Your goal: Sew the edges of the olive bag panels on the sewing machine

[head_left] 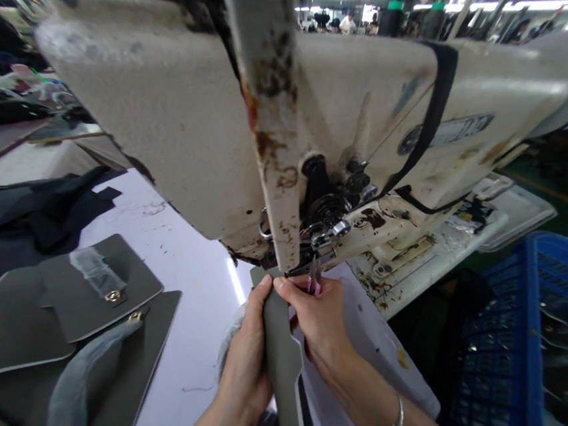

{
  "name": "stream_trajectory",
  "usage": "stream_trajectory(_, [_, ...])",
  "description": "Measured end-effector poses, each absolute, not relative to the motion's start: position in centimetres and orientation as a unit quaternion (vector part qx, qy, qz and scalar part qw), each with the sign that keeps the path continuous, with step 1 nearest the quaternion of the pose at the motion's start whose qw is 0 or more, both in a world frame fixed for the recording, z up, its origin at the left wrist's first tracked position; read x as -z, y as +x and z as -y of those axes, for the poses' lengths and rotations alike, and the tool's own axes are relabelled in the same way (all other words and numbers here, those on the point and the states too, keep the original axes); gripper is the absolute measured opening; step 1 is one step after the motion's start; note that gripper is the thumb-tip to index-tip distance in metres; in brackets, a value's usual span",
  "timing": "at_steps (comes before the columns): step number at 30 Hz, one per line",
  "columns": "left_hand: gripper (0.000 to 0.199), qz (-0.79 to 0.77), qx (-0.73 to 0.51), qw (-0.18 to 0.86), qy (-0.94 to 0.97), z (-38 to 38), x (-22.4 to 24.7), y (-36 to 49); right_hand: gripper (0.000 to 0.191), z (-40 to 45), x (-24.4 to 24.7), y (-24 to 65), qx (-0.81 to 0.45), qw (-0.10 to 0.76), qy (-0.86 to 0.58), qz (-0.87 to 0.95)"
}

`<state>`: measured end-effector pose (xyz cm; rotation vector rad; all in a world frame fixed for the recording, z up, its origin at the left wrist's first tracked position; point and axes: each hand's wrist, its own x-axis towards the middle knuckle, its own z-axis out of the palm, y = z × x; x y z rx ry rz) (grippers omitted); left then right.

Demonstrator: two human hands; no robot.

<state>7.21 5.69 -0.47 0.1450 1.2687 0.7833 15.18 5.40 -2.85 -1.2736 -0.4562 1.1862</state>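
Observation:
A long grey panel (281,347) with a pale edge runs from the bottom of the view up to the working end of the sewing machine (174,116). My left hand (248,357) grips its left side, thumb on top near the far end. From the right, my right hand (322,320) pinches the same panel between thumb and fingers. Small pink-handled thread snips (314,280) are also tucked in that hand, blades pointing up. Both thumbs are close together, just below the machine's head. The needle area is hidden behind a rust-marked upright bar (277,140).
Grey pieces (133,271) with plastic-wrapped straps (70,394) and metal fittings lie on the white table (207,301) at left. Behind them is dark fabric (28,217). A blue crate (517,338) holding parts stands at lower right.

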Motion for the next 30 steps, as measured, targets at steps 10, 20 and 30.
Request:
stream_trajectory(10, [0.038, -0.522, -0.440, 0.730, 0.003, -4.5, 0.8, 9.8, 0.010, -5.3, 1.2, 18.1, -0.592, 0.574, -0.529, 0.201])
stream_trajectory(20, [0.034, -0.507, -0.468, 0.723, 0.032, -5.5, 1.1, 9.9, 0.016, -5.6, 1.1, 18.6, -0.608, 0.553, -0.529, 0.211])
stream_trajectory(30, [0.035, -0.529, -0.444, 0.712, 0.126, -4.0, 0.4, 9.4, 0.013, -3.9, 1.4, 19.0, -0.597, 0.508, -0.527, 0.330])
